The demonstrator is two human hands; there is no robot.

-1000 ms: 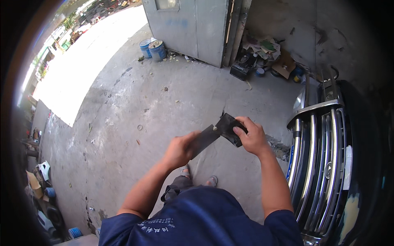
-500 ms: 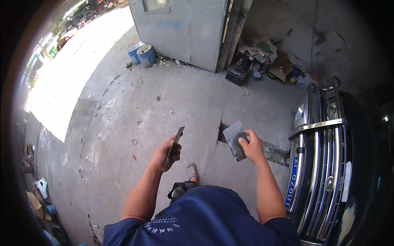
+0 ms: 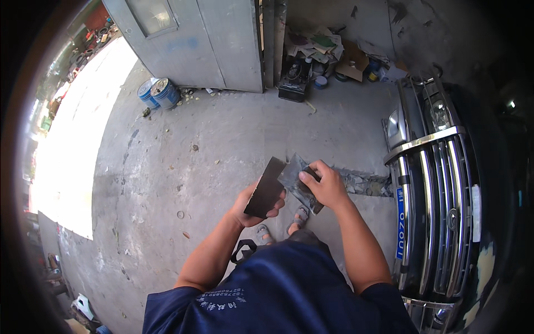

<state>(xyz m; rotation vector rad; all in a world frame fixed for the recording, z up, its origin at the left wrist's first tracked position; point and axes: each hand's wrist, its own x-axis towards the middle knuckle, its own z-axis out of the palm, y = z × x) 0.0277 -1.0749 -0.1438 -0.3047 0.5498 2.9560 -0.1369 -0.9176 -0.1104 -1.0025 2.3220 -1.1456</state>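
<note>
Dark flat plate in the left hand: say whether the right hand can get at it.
Likely yes: the dark plate is close by, but the right hand holds a grey plate, occupying its fingers.

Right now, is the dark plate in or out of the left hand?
In: the left hand grips the dark plate, fingertips showing beyond its edge.

I wore a short-sleeved navy T-shirt (image 3: 289, 295) with white chest lettering (image 3: 233, 305), dark grey bottoms (image 3: 311, 238) and strapped grey sandals (image 3: 301, 213).

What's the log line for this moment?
Left hand: holds dark flat rectangular plate | Right hand: holds flat grey metallic-looking blade | Person's right: dark chrome-barred vehicle front
</note>
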